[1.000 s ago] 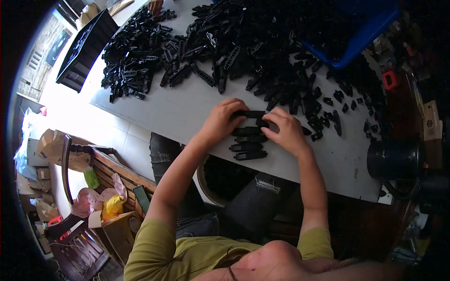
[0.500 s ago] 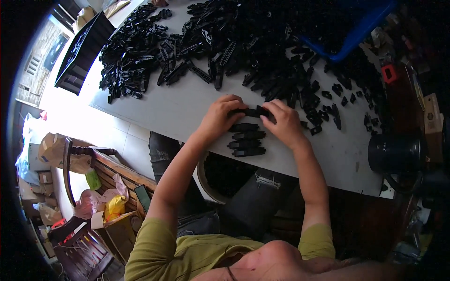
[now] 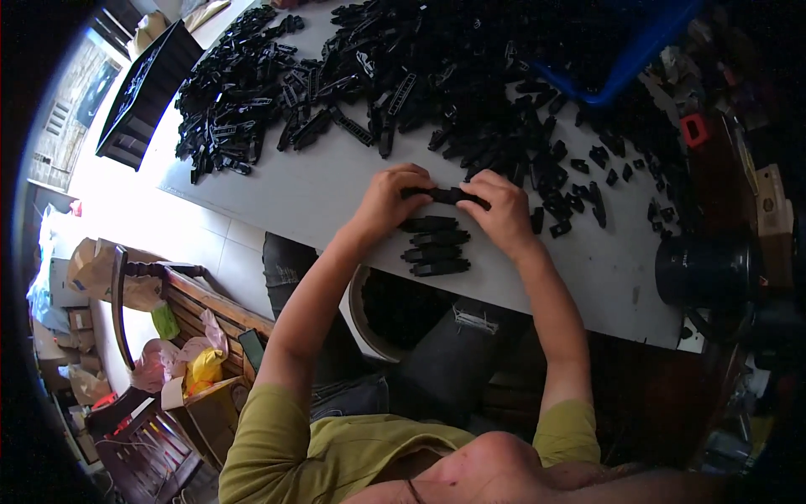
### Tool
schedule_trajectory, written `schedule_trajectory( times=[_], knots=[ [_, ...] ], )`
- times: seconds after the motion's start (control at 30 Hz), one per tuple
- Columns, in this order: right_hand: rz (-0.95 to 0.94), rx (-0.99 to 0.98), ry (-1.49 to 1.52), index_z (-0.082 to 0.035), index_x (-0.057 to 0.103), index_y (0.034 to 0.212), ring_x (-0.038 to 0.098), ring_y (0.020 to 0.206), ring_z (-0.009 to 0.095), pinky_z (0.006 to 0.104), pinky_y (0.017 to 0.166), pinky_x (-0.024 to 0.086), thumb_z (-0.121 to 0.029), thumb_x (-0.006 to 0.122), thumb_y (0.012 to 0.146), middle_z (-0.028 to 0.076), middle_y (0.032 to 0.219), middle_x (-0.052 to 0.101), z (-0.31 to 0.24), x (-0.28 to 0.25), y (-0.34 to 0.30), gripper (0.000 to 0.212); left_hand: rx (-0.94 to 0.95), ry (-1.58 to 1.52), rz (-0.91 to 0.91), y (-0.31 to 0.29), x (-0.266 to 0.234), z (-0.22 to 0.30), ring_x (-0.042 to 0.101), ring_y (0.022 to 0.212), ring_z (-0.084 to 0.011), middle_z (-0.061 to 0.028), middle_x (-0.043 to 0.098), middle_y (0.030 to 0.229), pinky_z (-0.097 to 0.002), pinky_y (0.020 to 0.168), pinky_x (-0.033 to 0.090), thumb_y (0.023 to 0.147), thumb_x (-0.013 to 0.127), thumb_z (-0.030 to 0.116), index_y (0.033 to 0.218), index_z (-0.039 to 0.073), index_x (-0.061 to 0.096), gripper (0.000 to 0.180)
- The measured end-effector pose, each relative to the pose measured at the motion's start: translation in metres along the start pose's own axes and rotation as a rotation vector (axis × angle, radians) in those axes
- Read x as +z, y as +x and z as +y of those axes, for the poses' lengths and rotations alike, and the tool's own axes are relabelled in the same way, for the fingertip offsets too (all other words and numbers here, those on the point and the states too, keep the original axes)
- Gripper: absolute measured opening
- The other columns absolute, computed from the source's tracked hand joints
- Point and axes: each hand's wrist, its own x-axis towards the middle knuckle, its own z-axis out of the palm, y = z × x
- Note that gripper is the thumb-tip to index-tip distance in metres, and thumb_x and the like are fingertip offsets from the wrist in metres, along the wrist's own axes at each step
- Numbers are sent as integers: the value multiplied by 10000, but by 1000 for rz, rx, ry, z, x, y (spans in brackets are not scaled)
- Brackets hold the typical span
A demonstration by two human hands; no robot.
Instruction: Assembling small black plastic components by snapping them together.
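Observation:
Between my two hands is a long black plastic part [image 3: 446, 196], held level just above the white table [image 3: 592, 269]. My left hand [image 3: 388, 200] pinches its left end with thumb and fingers. At the other end my right hand [image 3: 505, 214] closes on it, and a dark tip shows among the fingers. The fingers hide both ends in part, so I cannot tell whether it is one piece or two joined. Right below, nearer me, several similar black parts [image 3: 438, 252] lie side by side in a neat row.
A wide heap of black plastic parts [image 3: 336, 84] covers the far table. Smaller black pieces [image 3: 579, 165] lie scattered to the right, near a blue tray [image 3: 598, 97] and a dark mug [image 3: 705, 270]. A black crate [image 3: 138, 126] stands far left; a round tub [image 3: 359, 315] sits below the edge.
My right fingers have shifted on the black part, and more of its middle now shows between my hands. The row of parts stays as it was. The whole view has shifted slightly.

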Motion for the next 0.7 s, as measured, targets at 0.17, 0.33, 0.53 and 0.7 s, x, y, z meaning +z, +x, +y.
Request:
schedule_trajectory(
  times=[0.17, 0.33, 0.53, 0.7],
  knots=[
    [37, -87, -59, -36, 700, 931, 611, 840, 240, 338, 729, 498, -77, 768, 718, 72, 888, 608, -1, 6, -1, 227, 39, 25, -32, 2, 5, -2, 643, 932, -239, -135, 644, 1023, -327, 802, 513, 743, 686, -49, 990, -25, 671, 249],
    [151, 159, -213, -58, 669, 948, 604, 842, 230, 336, 719, 491, -178, 777, 734, 53, 938, 574, -25, -41, -5, 268, 58, 105, -22, -1, 4, 4, 639, 939, -264, -134, 641, 1022, -336, 814, 509, 754, 694, -23, 1001, -8, 662, 249],
    [-170, 399, -513, -60, 595, 1004, 611, 880, 278, 371, 747, 489, -180, 762, 753, 101, 965, 605, -14, -80, -28, 325, 67, 107, -28, -2, 4, 11, 617, 975, -288, -142, 633, 1018, -350, 848, 488, 780, 698, 23, 976, 1, 663, 200],
    [-298, 462, -433, -37, 589, 996, 611, 909, 297, 393, 760, 492, -114, 737, 767, 119, 985, 613, -3, -64, -22, 284, 179, 153, 27, -5, 0, 7, 597, 928, -322, -151, 625, 1006, -371, 812, 482, 837, 585, -32, 999, 20, 649, 182]
  ],
)
